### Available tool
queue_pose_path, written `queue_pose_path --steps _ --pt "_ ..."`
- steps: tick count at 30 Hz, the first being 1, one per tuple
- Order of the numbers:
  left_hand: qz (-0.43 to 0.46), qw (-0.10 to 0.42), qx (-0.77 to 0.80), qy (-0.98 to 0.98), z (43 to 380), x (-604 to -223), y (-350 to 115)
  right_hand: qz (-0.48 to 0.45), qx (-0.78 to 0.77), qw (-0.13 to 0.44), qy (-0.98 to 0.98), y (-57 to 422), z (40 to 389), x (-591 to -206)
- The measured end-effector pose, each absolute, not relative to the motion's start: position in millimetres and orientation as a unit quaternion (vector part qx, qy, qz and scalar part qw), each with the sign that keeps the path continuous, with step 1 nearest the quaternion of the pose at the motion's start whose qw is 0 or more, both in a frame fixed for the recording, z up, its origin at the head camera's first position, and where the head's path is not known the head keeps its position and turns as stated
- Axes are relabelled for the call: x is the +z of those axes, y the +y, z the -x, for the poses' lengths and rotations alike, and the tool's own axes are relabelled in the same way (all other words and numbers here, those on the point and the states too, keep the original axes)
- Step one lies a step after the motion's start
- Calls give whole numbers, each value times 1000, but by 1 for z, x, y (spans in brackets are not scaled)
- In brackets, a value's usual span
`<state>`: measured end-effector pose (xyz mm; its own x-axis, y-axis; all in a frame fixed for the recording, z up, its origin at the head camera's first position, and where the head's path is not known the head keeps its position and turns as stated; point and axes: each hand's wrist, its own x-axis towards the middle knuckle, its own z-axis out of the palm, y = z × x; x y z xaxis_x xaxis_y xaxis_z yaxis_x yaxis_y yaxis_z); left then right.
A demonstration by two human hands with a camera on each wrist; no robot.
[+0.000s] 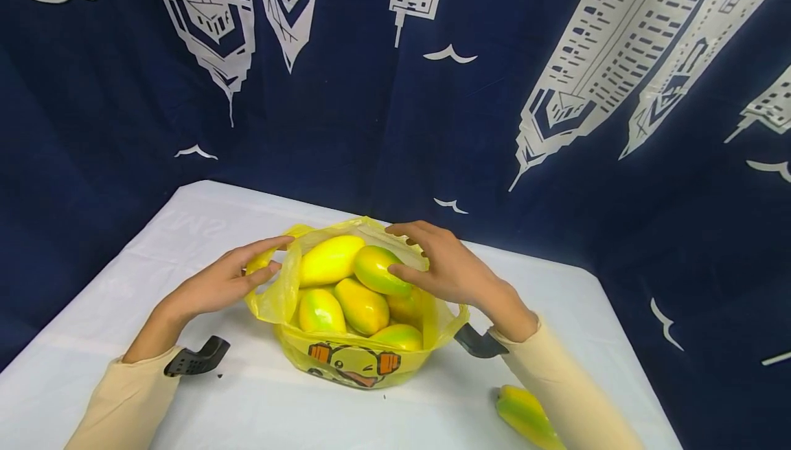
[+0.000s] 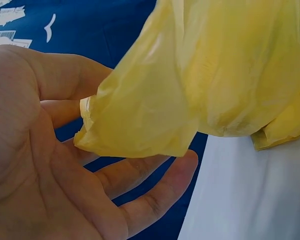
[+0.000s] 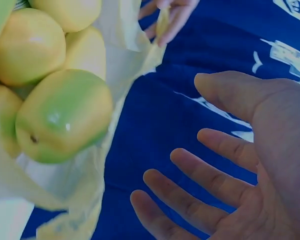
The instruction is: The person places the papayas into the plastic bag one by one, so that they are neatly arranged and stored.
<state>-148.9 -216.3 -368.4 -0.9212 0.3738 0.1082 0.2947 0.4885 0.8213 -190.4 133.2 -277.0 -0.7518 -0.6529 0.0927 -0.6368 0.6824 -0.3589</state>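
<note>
A yellow plastic bag (image 1: 290, 319) with a cartoon duck print stands on the table, its mouth spread and full of several yellow-green mangoes (image 1: 361, 306). At the bag's left handle is my left hand (image 1: 225, 279), its fingers loosely extended; in the left wrist view the thin plastic (image 2: 140, 115) overlaps those fingers. My right hand (image 1: 448, 264) hovers by the bag's right rim, overlapping a green-yellow mango (image 1: 377, 264) in the head view. Spread fingers with nothing between them show on the right hand (image 3: 230, 170) in the right wrist view, beside the bag's edge.
Another mango (image 1: 525, 412) lies on the white-covered table (image 1: 216, 409) at the lower right, partly behind the right sleeve (image 1: 568, 388). A dark blue curtain (image 1: 358, 127) with white building prints hangs behind the table. Each wrist carries a black strap mount (image 1: 200, 359).
</note>
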Motion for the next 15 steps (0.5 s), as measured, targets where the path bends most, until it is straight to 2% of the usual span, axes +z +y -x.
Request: queue_pose_path --steps 7,15 --pt "-195 41 466 862 148 -368 -217 334 -230 -4 914 170 177 -272" --pt "-202 38 471 858 148 -369 -218 284 -243 -9 928 209 167 -286"
